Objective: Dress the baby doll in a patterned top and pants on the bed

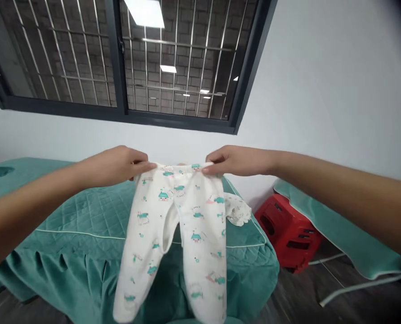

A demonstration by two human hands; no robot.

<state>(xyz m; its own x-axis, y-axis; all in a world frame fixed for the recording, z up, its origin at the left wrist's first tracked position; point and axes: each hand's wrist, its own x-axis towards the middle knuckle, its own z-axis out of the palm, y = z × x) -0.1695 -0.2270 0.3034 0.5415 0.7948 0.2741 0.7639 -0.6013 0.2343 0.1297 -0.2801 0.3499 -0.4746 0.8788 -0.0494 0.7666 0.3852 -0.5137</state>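
Small white pants (197,225) with a green and pink print hang upright by the waistband, legs pointing down, in front of a green quilted bed (86,211). My left hand (126,165) pinches the left end of the waistband, and my right hand (225,160) pinches the right end, so the waistband is stretched between them. Behind the pants' right side, a crumpled white printed cloth (237,210) lies on the bed.
A red plastic stool (288,234) stands on the dark floor right of the bed. Beyond it is a green-covered surface (352,238) with a pale metal leg. A barred window (176,117) is set in the white wall behind the bed.
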